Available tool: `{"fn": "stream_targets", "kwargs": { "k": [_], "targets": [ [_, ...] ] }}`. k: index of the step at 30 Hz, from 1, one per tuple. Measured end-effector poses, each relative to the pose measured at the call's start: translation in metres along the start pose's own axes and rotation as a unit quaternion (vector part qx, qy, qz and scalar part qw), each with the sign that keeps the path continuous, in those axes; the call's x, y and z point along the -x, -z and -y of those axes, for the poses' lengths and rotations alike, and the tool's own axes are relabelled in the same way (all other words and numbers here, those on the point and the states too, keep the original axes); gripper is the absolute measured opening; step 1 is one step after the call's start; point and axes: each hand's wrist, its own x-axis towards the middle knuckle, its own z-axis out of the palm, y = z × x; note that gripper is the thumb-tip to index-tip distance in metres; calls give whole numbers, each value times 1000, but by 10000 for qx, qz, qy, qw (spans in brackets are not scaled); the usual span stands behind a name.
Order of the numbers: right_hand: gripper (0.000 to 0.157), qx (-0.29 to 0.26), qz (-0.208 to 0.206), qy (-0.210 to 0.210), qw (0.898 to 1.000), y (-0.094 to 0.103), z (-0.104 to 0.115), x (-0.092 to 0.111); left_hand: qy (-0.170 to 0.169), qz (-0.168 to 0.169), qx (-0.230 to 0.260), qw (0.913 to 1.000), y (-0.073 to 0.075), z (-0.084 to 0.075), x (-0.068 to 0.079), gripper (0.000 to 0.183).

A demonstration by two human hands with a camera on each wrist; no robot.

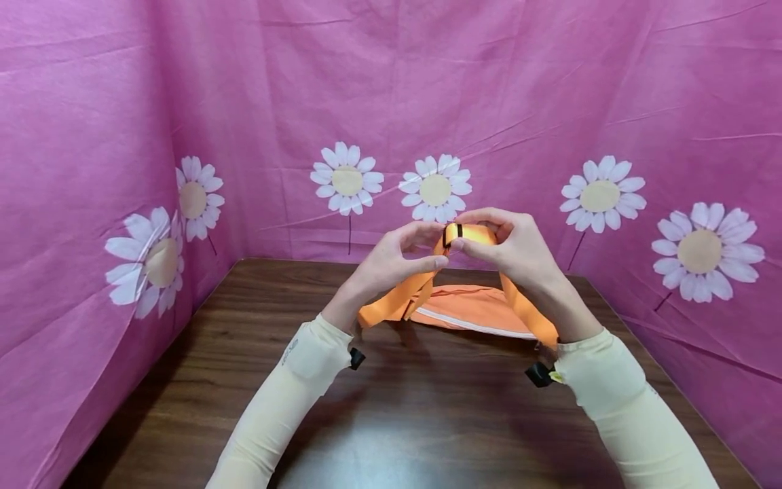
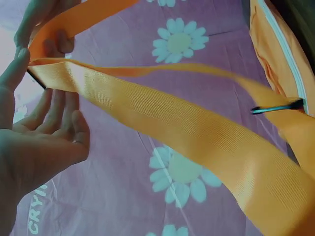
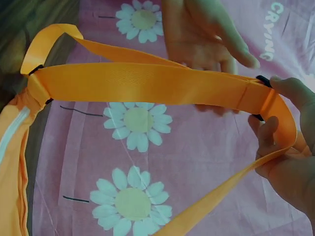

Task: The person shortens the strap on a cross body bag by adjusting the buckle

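An orange bag point(image 1: 467, 299) with a white zipper point(image 3: 14, 129) lies at the back of the table, its orange webbing strap point(image 1: 525, 307) raised above it. My right hand point(image 1: 516, 248) pinches the black strap slider point(image 3: 264, 80) between thumb and fingers, and the strap loops through that hand. My left hand point(image 1: 387, 261) is at the strap's other side, close to the slider. Its fingers point(image 2: 54, 113) lie behind the strap and its thumb stands apart from the webbing. A second black buckle point(image 2: 278, 106) joins the strap to the bag's end.
The dark wooden table point(image 1: 391, 421) reaches back to a pink cloth point(image 1: 391, 88) printed with white daisies, which also hangs along both sides. Pale sleeves point(image 1: 617, 394) cover both forearms, with small black devices point(image 1: 539, 373) at the wrists.
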Motion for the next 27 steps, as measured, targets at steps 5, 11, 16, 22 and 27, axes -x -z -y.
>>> {"fn": "stream_targets", "kwargs": {
  "k": [5, 11, 16, 22, 27],
  "targets": [
    [36, -320, -484, 275, 9979, 12, -7, 0, 437, 1042, -2001, 9732, 4, 32, -4, 94],
    [37, -1483, -1189, 290, 9813, 30, -51, 7, 1022, 2229, -2189, 9444, 15, 99, -2, 95],
    [36, -3076, -1452, 667, 9380, 42, -69, 6, 1444, 2820, -1666, 9337, 13, 126, 1, 95],
    [32, -3861, -1615, 1134, 9011, 52, -68, 3, 762, 2586, -2352, 9338, -2, 133, -7, 90],
    [30, -4103, -1819, 1339, 8835, 59, -65, -2, 548, 2060, -1561, 9645, -12, 143, -10, 39]
  ]
}}
